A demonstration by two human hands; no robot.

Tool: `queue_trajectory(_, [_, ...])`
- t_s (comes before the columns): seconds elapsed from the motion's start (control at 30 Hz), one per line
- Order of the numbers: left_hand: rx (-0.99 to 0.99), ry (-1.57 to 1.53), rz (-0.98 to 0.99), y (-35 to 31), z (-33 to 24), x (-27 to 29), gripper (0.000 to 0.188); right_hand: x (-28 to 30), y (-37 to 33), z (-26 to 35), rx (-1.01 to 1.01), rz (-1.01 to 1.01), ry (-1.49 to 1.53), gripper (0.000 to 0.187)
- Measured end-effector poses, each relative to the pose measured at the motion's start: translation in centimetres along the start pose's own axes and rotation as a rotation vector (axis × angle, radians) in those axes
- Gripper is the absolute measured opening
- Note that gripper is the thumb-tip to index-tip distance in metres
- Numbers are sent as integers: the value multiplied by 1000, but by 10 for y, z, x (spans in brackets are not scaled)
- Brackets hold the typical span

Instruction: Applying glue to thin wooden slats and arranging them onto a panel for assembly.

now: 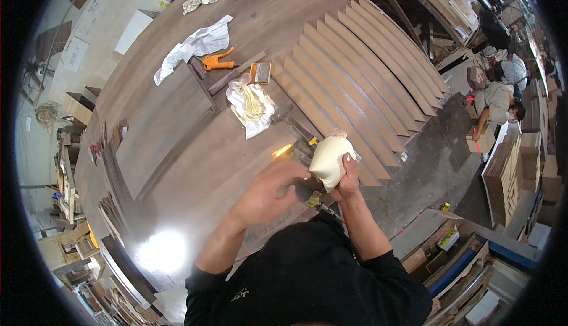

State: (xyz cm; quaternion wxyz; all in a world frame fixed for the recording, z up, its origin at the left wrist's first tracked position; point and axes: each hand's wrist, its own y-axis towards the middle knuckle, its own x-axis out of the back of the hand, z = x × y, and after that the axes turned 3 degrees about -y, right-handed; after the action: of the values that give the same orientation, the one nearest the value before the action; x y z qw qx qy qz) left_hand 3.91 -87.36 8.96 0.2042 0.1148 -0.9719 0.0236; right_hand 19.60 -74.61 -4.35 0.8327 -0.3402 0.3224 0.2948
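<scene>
Here we see our right hand (348, 179) in a closed grip on a cream bag (330, 159), long axis upright, while our left hand (267, 191) blurs, grip unclear, above the desk (195, 148).

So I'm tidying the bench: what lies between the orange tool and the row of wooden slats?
In the head view, a flat paintbrush lies between the orange tool and the wooden slats, on the table.
</scene>
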Motion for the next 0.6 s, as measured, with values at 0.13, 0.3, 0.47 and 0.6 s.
queue_trajectory(0.13, [128,-258,-117,-20,23,4,37,1,2,3,39,-83,-11,71])
queue_trajectory(0.3, [272,-445,-877,-121,116,26,39,-11,3,34,76,92,348,68])
queue_trajectory(0.47, [842,179,-1690,-341,188,9,56,14,12,58,2,309,625,70])
queue_trajectory(0.6, [1394,39,-2088,-525,224,-47,57,21,30,52,-64,406,662,69])
